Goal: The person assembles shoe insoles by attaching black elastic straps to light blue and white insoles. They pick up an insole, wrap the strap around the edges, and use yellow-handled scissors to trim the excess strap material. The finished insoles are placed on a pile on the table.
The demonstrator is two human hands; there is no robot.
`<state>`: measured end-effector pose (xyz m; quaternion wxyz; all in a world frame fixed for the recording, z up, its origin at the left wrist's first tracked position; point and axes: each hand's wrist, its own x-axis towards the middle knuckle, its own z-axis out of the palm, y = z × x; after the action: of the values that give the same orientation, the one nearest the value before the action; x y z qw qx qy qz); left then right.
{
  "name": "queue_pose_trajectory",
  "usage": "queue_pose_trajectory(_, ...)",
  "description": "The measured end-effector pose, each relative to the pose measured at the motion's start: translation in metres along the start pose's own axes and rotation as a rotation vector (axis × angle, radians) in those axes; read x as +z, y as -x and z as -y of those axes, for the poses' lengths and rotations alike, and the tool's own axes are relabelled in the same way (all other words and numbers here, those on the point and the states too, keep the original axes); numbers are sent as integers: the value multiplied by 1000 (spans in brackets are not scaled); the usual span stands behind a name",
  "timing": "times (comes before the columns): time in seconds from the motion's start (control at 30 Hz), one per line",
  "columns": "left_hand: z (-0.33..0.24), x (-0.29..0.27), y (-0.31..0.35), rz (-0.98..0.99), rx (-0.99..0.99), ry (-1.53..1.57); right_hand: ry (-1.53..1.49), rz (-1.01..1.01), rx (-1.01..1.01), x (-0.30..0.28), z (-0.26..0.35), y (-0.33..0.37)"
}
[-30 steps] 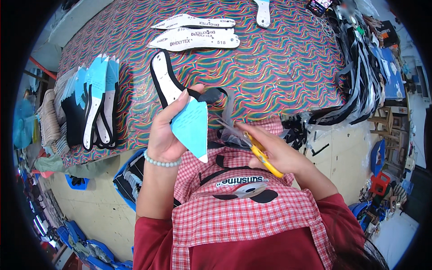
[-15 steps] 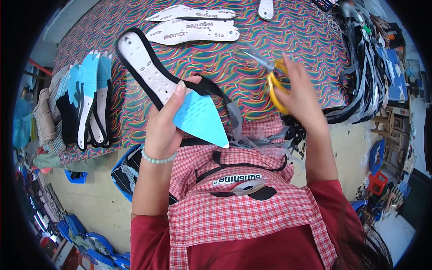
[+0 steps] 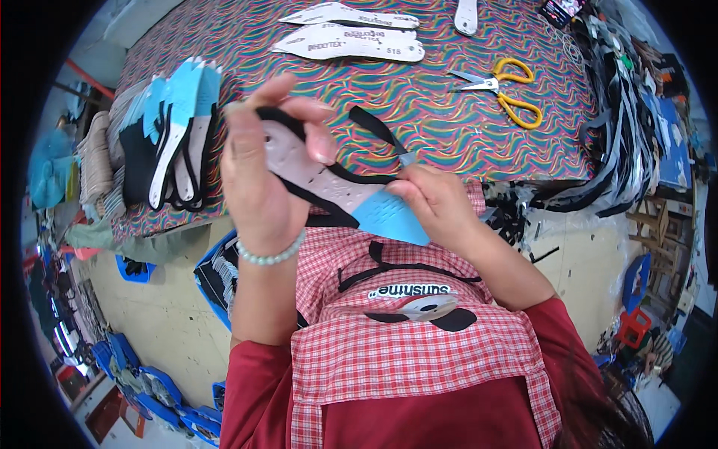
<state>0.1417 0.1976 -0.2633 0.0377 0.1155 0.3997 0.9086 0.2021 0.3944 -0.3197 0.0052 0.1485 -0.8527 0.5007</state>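
A shoe insole (image 3: pixel 307 166) with a pale perforated body, black edge binding and a blue toe hangs slantwise between my hands above the table's near edge. My left hand (image 3: pixel 262 165), slightly blurred, curls loosely round its heel end, the thumb raised and the fingers bent over the edge. My right hand (image 3: pixel 437 198) pinches the insole by the side of the blue toe. A loose black binding strip (image 3: pixel 374 127) sticks up from the right fingers. Yellow-handled scissors (image 3: pixel 497 86) lie with blades apart on the patterned cloth beyond my right hand.
Pale insole pieces (image 3: pixel 351 43) lie at the back, another (image 3: pixel 466 16) farther right. Finished-looking blue-toed insoles (image 3: pixel 179 127) are stacked at left beside a beige roll (image 3: pixel 96 157). Black and grey strips (image 3: pixel 609 112) hang over the table's right side. A blue crate (image 3: pixel 217 273) stands below the table.
My right hand has put the scissors down on the table and taken hold of the insole near its toe. My left hand has shifted from the toe part to the heel end.
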Motion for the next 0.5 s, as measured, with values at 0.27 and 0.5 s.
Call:
queue_pose_trajectory(0.27,-44,2,39,713,304,-1824,-30,383,188,-49,4,15)
queue_pose_trajectory(0.5,-106,-68,25,316,545,-2051,-521,-130,273,-72,8,-16)
